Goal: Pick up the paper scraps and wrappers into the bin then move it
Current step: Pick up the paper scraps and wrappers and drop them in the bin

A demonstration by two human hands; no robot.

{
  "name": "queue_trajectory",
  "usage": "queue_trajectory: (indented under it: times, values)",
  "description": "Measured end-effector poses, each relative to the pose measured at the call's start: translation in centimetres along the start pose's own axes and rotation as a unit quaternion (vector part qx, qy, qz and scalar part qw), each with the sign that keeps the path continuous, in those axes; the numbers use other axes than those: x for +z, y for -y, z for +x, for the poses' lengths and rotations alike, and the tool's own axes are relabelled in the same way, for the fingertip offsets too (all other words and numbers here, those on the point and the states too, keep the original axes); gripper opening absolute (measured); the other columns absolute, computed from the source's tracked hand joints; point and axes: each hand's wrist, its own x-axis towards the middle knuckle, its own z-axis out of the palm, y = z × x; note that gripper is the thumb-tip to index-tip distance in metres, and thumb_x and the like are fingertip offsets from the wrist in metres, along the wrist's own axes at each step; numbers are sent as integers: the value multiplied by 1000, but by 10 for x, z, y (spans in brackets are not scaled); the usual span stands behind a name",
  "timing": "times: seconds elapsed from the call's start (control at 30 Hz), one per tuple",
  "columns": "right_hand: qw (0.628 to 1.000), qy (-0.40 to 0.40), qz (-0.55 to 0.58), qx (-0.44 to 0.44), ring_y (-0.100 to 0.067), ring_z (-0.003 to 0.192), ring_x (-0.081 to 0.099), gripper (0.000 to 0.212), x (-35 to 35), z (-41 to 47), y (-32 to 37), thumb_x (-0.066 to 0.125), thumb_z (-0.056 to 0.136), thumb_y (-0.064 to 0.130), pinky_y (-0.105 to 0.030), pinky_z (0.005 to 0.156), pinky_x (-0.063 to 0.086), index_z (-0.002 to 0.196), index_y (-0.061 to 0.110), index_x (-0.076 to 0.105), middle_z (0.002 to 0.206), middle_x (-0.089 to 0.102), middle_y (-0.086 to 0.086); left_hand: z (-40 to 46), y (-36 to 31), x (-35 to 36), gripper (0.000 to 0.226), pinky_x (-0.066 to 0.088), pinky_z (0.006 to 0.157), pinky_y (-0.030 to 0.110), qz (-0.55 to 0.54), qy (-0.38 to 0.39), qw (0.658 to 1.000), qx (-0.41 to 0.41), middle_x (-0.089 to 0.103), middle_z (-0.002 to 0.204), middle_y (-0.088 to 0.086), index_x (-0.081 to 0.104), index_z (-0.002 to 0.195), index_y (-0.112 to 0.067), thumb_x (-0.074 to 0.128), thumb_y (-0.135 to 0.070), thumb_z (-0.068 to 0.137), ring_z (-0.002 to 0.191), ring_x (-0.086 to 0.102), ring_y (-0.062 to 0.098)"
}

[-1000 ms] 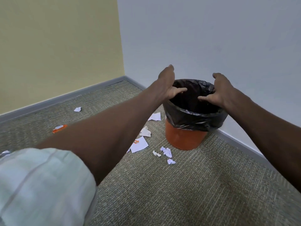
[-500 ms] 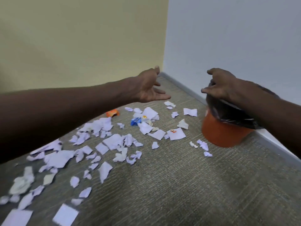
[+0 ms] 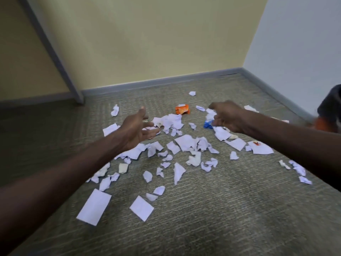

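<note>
Several white paper scraps [image 3: 186, 143] lie scattered over the carpet in front of me. An orange wrapper [image 3: 182, 109] rests near the back, and a blue wrapper [image 3: 208, 124] lies just under my right hand. My left hand [image 3: 135, 129] hovers over the scraps, palm turned inward, fingers spread and empty. My right hand [image 3: 227, 117] hangs palm down with fingers loosely curled, holding nothing. The orange bin with its black liner [image 3: 330, 108] shows only partly at the right edge, blurred.
A yellow wall with grey baseboard [image 3: 156, 83] runs along the back and meets a pale wall at the right corner. A grey slanted post [image 3: 55, 52] comes down to the floor at the left. Two larger rectangular sheets [image 3: 95, 206] lie nearest me.
Both hands left the bin's rim and swung left over the scraps. The view turned left, so the bin slid to the right edge.
</note>
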Motion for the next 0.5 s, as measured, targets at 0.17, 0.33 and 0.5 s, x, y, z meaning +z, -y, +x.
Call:
queue_trajectory:
  times: [0.17, 0.33, 0.5]
  values:
    - [988, 35, -146, -45, -17, 61, 54, 33, 71, -13, -46, 60, 88, 16, -30, 56, 49, 112, -7, 62, 81, 58, -9, 2, 57, -63, 52, 53, 84, 42, 39, -51, 998, 4, 55, 125, 13, 45, 137, -13, 41, -49, 100, 103, 64, 33]
    - [945, 138, -267, -129, -15, 85, 54, 26, 133, -49, -102, 62, 89, 22, -25, 75, 39, 64, 20, 56, 90, 61, 0, 4, 127, -111, 32, 49, 79, 39, 218, -132, 965, 55, 59, 102, 12, 57, 105, -22, 57, -50, 89, 86, 63, 27]
    - [878, 215, -398, -156, -29, 112, 54, 50, 185, -72, -155, 69, 78, 51, -32, 86, 43, 109, 15, 54, 116, 57, -15, -10, 175, -148, 46, 46, 88, 37, 427, -198, 863, 182, 62, 122, 14, 55, 129, -5, 58, -35, 95, 112, 58, 29]
